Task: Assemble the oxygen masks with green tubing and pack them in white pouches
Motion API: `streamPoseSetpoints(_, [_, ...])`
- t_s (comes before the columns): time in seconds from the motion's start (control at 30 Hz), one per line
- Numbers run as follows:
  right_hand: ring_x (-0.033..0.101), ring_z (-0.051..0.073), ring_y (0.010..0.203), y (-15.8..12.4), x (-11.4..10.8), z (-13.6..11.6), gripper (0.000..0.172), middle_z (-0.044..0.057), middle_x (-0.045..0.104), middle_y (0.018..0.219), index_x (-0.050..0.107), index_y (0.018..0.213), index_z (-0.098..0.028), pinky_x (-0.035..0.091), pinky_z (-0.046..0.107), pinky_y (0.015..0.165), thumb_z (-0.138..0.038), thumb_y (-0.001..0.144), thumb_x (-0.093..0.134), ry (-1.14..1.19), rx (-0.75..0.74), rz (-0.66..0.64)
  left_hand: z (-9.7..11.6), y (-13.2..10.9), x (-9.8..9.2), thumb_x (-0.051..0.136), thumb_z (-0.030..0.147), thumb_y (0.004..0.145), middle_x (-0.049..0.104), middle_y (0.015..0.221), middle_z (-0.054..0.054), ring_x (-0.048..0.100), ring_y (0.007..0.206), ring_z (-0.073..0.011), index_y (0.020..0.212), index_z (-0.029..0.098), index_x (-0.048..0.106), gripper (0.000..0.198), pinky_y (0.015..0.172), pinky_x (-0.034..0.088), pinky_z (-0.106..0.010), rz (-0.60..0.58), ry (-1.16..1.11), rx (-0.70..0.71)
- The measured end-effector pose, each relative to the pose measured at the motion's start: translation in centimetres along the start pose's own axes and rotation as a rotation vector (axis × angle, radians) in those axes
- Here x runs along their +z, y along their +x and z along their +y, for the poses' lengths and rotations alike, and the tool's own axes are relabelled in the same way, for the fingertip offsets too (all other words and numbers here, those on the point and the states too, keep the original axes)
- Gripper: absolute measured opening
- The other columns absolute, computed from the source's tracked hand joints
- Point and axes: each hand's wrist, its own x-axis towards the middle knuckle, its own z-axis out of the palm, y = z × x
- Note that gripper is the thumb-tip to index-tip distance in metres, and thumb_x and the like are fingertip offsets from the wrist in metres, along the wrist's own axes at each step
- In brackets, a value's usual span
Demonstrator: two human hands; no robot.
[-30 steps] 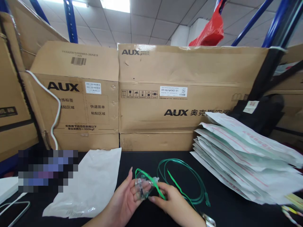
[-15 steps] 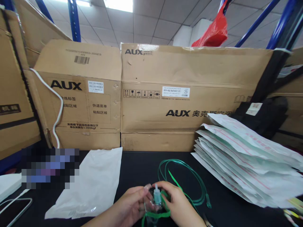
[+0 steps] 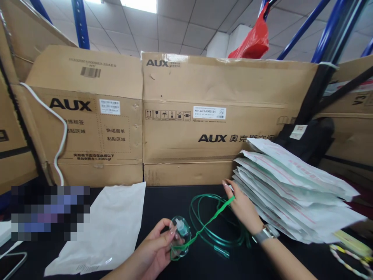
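A clear oxygen mask [image 3: 184, 245] with a pale connector [image 3: 181, 226] on its front is gripped at its left side by my left hand [image 3: 159, 245]. My right hand [image 3: 239, 200], up and to the right, pinches a green elastic strap [image 3: 214, 217]. The strap runs slanting and taut from the mask to these fingers. Coiled green tubing [image 3: 201, 229] lies on the black table behind the strap, with one end piece [image 3: 222, 251] to the right of the mask.
A white pouch [image 3: 101, 229] lies flat on the left. Stacked white packets [image 3: 294, 194] stand on the right, near my right forearm. Large cardboard boxes [image 3: 186, 144] wall off the back. A phone [image 3: 11, 266] lies at the left edge, and a beaded loop [image 3: 349, 258] at the right.
My right hand has left the mask and moved up and right, drawing the green strap out straight. My left hand has shifted slightly left with the mask, and the tubing's end has moved left.
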Motion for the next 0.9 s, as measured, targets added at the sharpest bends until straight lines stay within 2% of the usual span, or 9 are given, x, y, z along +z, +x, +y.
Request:
streamPoseSetpoints(0.1, [0.057, 0.02, 0.056, 0.4, -0.1, 0.6, 0.034, 0.003, 0.058, 0.057, 0.063, 0.091, -0.014, 0.046, 0.032, 0.055, -0.043, 0.076, 0.053, 0.136, 0.135, -0.126, 0.0, 0.0, 0.1, 0.063, 0.016, 0.075, 0.062, 0.071, 0.002, 0.061, 0.073, -0.0114, 0.069, 0.019, 0.053, 0.012, 0.063, 0.039, -0.022, 0.032, -0.02, 0.002])
streamPoseSetpoints(0.17, [0.056, 0.016, 0.046, 0.2, 0.1, 0.6, 0.028, 0.001, 0.057, 0.051, 0.065, 0.083, -0.012, 0.047, 0.029, 0.05, -0.037, 0.078, 0.053, 0.267, 0.213, -0.213, 0.1, -0.1, 0.1, 0.063, 0.016, 0.075, 0.064, 0.076, 0.0, 0.062, 0.078, -0.0137, 0.069, 0.019, 0.053, 0.012, 0.061, 0.039, -0.022, 0.027, -0.02, -0.017])
streamPoseSetpoints(0.27, [0.064, 0.016, 0.07, 0.1, 0.1, 0.2, 0.015, 0.007, 0.066, 0.077, 0.063, 0.087, -0.013, 0.052, 0.026, 0.065, -0.016, 0.074, 0.055, 0.486, 0.275, -0.299, 0.3, -0.3, 0.2, 0.059, 0.014, 0.076, 0.066, 0.078, -0.002, 0.063, 0.085, -0.0171, 0.068, 0.017, 0.055, 0.01, 0.064, 0.041, -0.023, 0.021, -0.022, -0.051])
streamPoseSetpoints(0.37, [0.062, 0.015, 0.091, 0.5, -0.5, -0.1, 0.029, 0.009, 0.065, 0.097, 0.061, 0.091, -0.015, 0.052, 0.023, 0.075, -0.001, 0.07, 0.046, 0.66, 0.317, -0.292, 0.5, -0.4, 0.2, 0.056, 0.012, 0.077, 0.068, 0.075, -0.004, 0.065, 0.082, -0.0177, 0.068, 0.015, 0.058, 0.01, 0.067, 0.043, -0.025, 0.059, -0.043, -0.078])
streamPoseSetpoints(0.5, [0.063, 0.01, 0.069, 1.7, -1.6, 0.6, 0.027, 0.007, 0.063, 0.085, 0.057, 0.084, -0.015, 0.054, 0.017, 0.059, -0.002, 0.077, 0.035, 0.772, 0.37, -0.174, 0.7, -0.4, 0.2, 0.055, 0.01, 0.075, 0.068, 0.068, -0.003, 0.066, 0.072, -0.017, 0.07, 0.015, 0.06, 0.009, 0.063, 0.044, -0.025, 0.104, -0.082, -0.096])
streamPoseSetpoints(0.6, [0.049, 0.005, 0.039, 2.2, -2.0, 1.6, 0.021, 0.001, 0.056, 0.063, 0.053, 0.079, -0.016, 0.041, 0.011, 0.031, -0.003, 0.078, 0.037, 0.769, 0.41, -0.125, 0.7, -0.4, 0.2, 0.055, 0.012, 0.073, 0.067, 0.063, -0.001, 0.064, 0.06, -0.0153, 0.069, 0.015, 0.06, 0.007, 0.057, 0.044, -0.025, 0.131, -0.086, -0.112])
streamPoseSetpoints(0.67, [0.036, 0.003, 0.03, 2.3, -1.9, 2.1, 0.021, -0.004, 0.05, 0.053, 0.05, 0.078, -0.017, 0.029, 0.009, 0.023, -0.001, 0.078, 0.037, 0.747, 0.419, -0.113, 0.6, -0.4, 0.1, 0.058, 0.015, 0.073, 0.067, 0.062, -0.001, 0.063, 0.055, -0.0149, 0.07, 0.015, 0.061, 0.004, 0.056, 0.044, -0.025, 0.191, -0.073, -0.121])
streamPoseSetpoints(0.8, [0.033, 0.003, 0.031, 1.5, -1.0, 2.0, 0.021, -0.003, 0.054, 0.056, 0.047, 0.075, -0.018, 0.023, 0.009, 0.023, 0.002, 0.075, 0.04, 0.691, 0.414, -0.142, 0.4, -0.5, 0.4, 0.065, 0.027, 0.072, 0.069, 0.062, 0.001, 0.064, 0.055, -0.0155, 0.087, 0.018, 0.063, 0.017, 0.054, 0.046, -0.025, 0.37, -0.006, -0.121])
streamPoseSetpoints(0.9, [0.038, 0.004, 0.036, 0.6, -0.2, 1.0, 0.015, 0.001, 0.059, 0.063, 0.051, 0.076, -0.016, 0.025, 0.011, 0.027, -0.002, 0.074, 0.048, 0.663, 0.392, -0.232, 0.2, -0.5, 0.8, 0.069, 0.02, 0.068, 0.068, 0.063, 0.002, 0.064, 0.057, -0.0133, 0.074, 0.017, 0.064, 0.009, 0.061, 0.048, -0.025, 0.303, 0.024, -0.063])
